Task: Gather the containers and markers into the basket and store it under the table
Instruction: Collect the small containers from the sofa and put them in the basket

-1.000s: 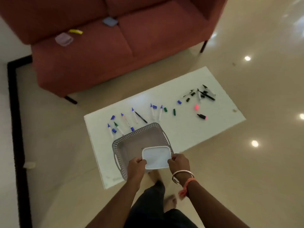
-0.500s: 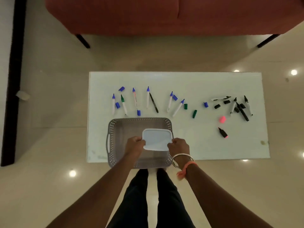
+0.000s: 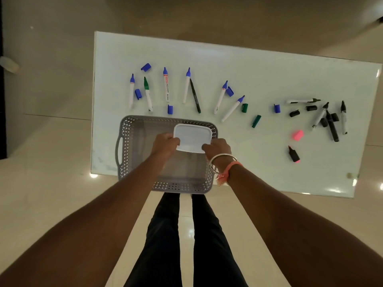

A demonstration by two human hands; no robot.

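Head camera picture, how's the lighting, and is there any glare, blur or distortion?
Head view: dim, warm light; bright glare spots on the glossy floor and along the table's right edge. Head view: wide-angle stretch swells the forearms at the bottom; markers and the container look sharp, the top right corner smeared.

Dim warm indoor light, ceiling-lamp glare spots on the glossy floor, wide-angle stretch at edges

Basket right wall partly behind a wrist, marker print too small to read
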